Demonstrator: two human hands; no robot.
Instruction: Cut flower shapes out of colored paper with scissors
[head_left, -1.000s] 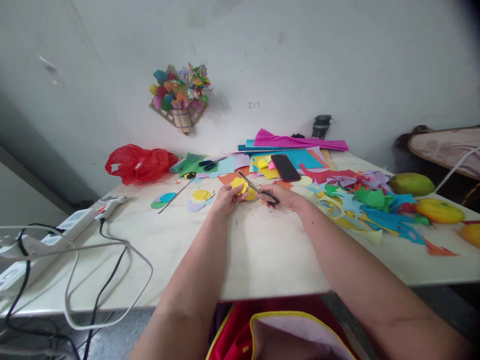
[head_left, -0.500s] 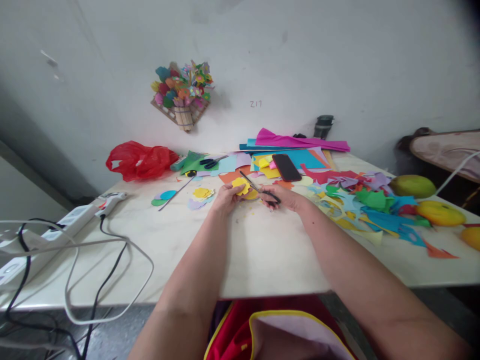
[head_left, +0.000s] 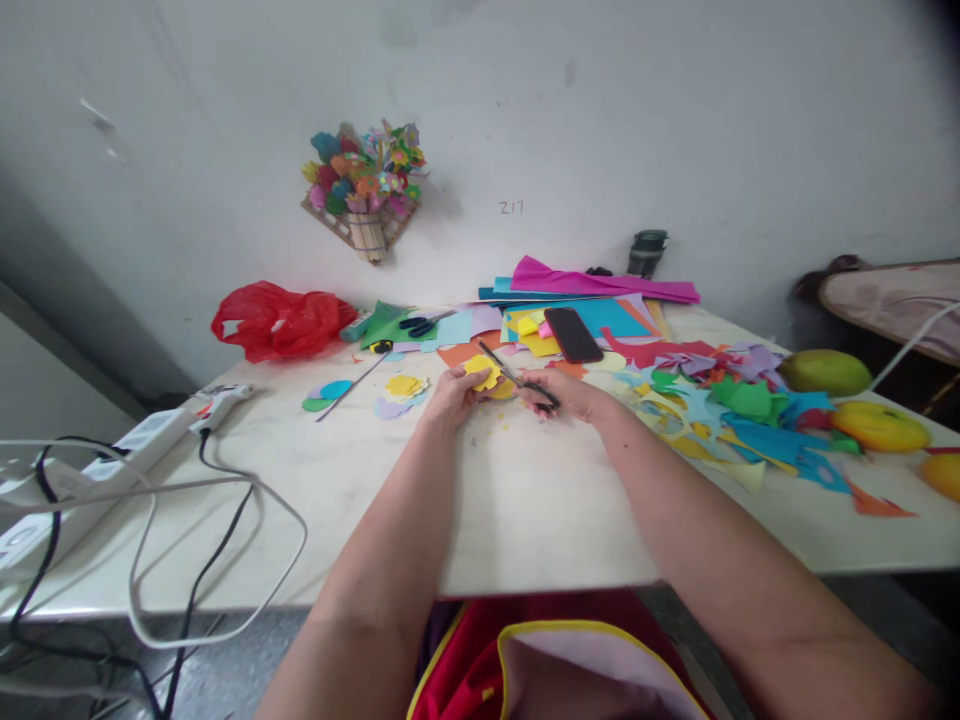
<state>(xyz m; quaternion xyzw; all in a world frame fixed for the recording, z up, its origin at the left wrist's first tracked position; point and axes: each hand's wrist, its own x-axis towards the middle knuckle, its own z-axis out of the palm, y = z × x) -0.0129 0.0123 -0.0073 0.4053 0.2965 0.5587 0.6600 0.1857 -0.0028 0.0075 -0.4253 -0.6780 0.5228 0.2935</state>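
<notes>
My left hand point(head_left: 454, 394) pinches a yellow paper flower point(head_left: 482, 372) with a scalloped edge, above the middle of the table. In my right hand point(head_left: 568, 391) is a pair of scissors point(head_left: 541, 390), fingers in the dark handles. The blades point up and left, right beside the flower's edge; whether they bite into the paper I cannot tell. More yellow paper lies under the blades, partly hidden. Tiny yellow snippets are scattered just below my hands. To the left lie yellow and cream flower cutouts point(head_left: 405, 385) on lilac ones.
Coloured paper scraps point(head_left: 742, 400) and mangoes point(head_left: 881, 426) cover the right side. A phone point(head_left: 574, 334) rests on paper sheets behind my hands. At the left are a red plastic bag point(head_left: 281, 322), power strips point(head_left: 142, 440) with loose cables, and dark-handled scissors point(head_left: 420, 326) on green paper.
Almost nothing differs. Both hands keep their places, with only a very slight shift of the fingers at the scissors.
</notes>
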